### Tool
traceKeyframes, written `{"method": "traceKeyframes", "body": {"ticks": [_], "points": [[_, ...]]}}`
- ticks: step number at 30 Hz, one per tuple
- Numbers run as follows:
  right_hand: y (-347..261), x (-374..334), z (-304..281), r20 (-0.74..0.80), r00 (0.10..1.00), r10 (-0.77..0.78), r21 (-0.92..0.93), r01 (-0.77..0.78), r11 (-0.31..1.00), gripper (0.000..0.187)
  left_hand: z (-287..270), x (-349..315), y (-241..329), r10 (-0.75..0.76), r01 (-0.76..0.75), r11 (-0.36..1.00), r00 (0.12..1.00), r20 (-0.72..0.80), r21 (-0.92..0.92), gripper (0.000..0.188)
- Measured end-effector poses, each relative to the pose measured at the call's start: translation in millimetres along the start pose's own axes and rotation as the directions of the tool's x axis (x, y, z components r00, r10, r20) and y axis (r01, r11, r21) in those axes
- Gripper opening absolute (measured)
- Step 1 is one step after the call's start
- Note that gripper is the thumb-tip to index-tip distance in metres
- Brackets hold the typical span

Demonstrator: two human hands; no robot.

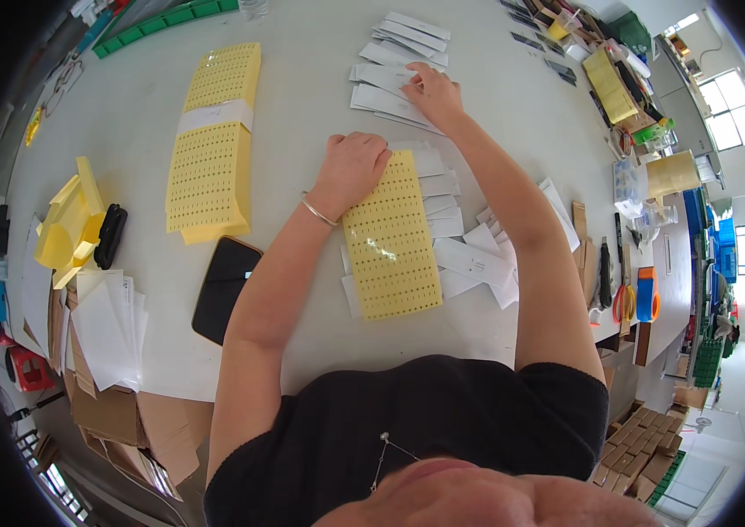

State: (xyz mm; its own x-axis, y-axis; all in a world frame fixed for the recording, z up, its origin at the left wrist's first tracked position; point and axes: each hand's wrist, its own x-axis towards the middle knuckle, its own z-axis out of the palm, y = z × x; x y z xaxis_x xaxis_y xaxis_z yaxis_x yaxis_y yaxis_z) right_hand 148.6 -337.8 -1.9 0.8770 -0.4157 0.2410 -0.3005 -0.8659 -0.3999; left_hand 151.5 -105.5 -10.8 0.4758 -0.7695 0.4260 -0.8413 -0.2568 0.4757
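Note:
A yellow sheet (394,246) printed with rows of small dark marks lies in front of me. My left hand (355,171), fingers curled, grips it by its upper left corner. White and translucent slips stick out from beneath both its sides. Farther off, white paper slips (390,79) lie overlapped in a fanned column. My right hand (434,95) is at their right edge, its bent fingers pinching one slip. The slip's exact hold is partly hidden by the fingers. More white slips (478,259) lie loosely piled right of the yellow sheet.
A stack of similar yellow sheets (213,167) with a white paper band lies left. Near it are a black phone (223,290), a folded yellow box (69,228), a black case (110,235) and white papers (109,325). Orange tape (647,294) and tools line the right edge.

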Motion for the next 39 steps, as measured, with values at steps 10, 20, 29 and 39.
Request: {"method": "traceKeyframes", "body": {"ticks": [10,20,29,39], "points": [[0,-21,-29,0.184,0.973,-0.141,0.22,0.099,0.97,0.045,2,0,0,0.059,-0.061,0.998,0.995,-0.076,-0.031,0.01],[-26,-75,-60,0.326,0.885,-0.333,0.497,0.139,0.857,0.011,5,-1,0,0.057,-0.061,0.997,0.995,-0.08,-0.055,0.011],[-43,-91,-54,0.04,0.678,-0.734,0.0,0.735,0.679,0.004,5,-1,-2,0.002,-0.007,0.998,0.997,-0.071,-0.067,0.011],[-12,-25,-13,-0.015,0.949,-0.316,0.066,0.317,0.946,0.008,6,1,-2,-0.034,0.028,0.996,0.997,-0.069,-0.09,0.015]]}}
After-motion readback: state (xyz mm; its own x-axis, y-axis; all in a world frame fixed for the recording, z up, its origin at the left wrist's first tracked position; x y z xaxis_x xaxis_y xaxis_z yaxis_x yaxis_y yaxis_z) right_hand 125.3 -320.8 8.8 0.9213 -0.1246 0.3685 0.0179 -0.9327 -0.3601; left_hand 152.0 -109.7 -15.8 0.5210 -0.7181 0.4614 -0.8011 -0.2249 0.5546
